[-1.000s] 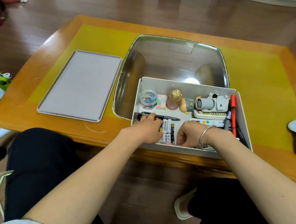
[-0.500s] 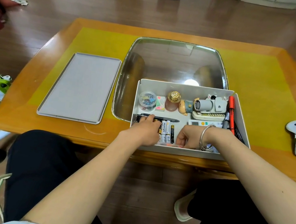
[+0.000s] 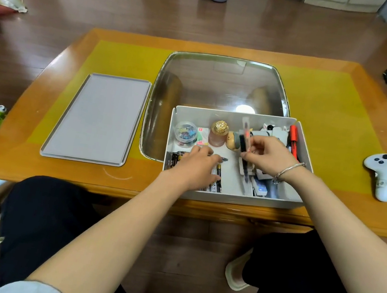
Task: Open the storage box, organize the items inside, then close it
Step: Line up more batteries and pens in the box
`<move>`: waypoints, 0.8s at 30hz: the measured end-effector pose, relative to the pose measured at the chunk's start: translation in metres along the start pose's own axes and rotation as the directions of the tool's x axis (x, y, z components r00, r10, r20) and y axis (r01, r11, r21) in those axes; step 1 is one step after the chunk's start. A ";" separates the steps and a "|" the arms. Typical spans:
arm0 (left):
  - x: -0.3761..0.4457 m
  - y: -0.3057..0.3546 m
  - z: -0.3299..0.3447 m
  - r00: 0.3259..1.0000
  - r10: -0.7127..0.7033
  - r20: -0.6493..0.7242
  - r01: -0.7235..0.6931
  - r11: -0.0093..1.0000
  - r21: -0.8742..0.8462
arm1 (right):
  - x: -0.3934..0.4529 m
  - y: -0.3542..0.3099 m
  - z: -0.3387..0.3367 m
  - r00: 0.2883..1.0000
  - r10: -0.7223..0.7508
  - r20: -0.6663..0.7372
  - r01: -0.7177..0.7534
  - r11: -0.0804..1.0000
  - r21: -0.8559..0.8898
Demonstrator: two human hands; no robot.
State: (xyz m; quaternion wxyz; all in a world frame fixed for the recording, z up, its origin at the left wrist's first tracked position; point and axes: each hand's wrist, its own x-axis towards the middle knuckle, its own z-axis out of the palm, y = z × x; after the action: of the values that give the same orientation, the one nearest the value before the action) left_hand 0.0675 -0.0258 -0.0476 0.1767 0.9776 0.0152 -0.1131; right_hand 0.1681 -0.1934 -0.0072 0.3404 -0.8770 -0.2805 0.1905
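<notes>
The open storage box (image 3: 230, 197) sits on the desk (image 3: 343, 113) at the middle of its near edge, its front wall almost flush with that edge, and its grey lid (image 3: 96, 116) lies flat on the desk to the left, well apart from it. The left hand (image 3: 197, 167) reaches into the box's near left corner and lies palm down on a row of batteries (image 3: 214, 187), fingers loosely spread and relaxed, grasping nothing that can be seen; a dark pen (image 3: 223, 159) lies just past its fingertips. The right hand (image 3: 266, 154), a bracelet (image 3: 289, 172) at its wrist, is raised over the right half of the box and pinches a blurred, upright pen-like thing with red and black on it (image 3: 245, 139) between thumb and fingers. Along the far wall of the box stand a small clear tub of coloured clips (image 3: 185, 132), a pink bottle with a gold cap (image 3: 218, 135) and a small figurine (image 3: 232, 141); a red marker (image 3: 293, 141) lies against the right wall. A white game controller (image 3: 382, 174) rests near the desk's right edge, and a glass panel (image 3: 221, 87) is set in the middle of the desk behind the box.
</notes>
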 end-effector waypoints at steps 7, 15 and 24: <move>0.014 0.019 0.009 0.999 0.031 0.011 -0.032 0.987 0.156 | -0.007 0.000 -0.016 0.982 0.060 -0.180 -0.058 0.998 0.021; 0.014 0.013 0.010 0.999 0.035 0.006 -0.036 0.984 0.173 | -0.017 0.023 -0.053 0.893 0.212 -0.398 -0.216 0.976 0.035; 0.015 0.010 0.014 1.000 0.023 0.007 -0.024 0.991 0.129 | -0.018 0.052 -0.066 0.870 0.288 -0.400 -0.383 0.906 -0.180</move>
State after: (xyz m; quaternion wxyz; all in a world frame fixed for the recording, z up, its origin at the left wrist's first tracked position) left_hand 0.0798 -0.0402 -0.0601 0.1146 0.9868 -0.0042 -0.1143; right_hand 0.2078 -0.2686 0.0050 0.2330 -0.9684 -0.0767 0.0439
